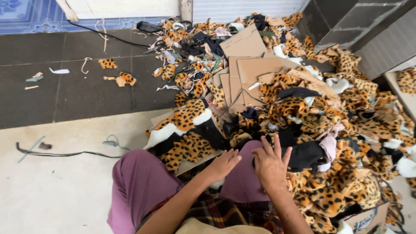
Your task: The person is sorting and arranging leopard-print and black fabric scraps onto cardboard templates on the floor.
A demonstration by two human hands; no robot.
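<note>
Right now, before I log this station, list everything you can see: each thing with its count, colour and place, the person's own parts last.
Leopard-print fabric pieces: too many to count, orange with black spots, heaped from centre to right.
Large leopard-print piece: one, orange, white and black, by the left knee.
Black fabric piece: one, just beyond the right hand.
Cardboard sheets: several, brown, upper middle of the heap.
Cardboard box: one, brown, bottom right, under fabric.
Stray scraps: a few, orange and white, on the dark floor.
Cable: one, black, on the pale floor at left.
Trousers: purple, on bent knees.
Left hand: open, between the knees.
Right hand: fingers spread, at the heap's edge.
</note>
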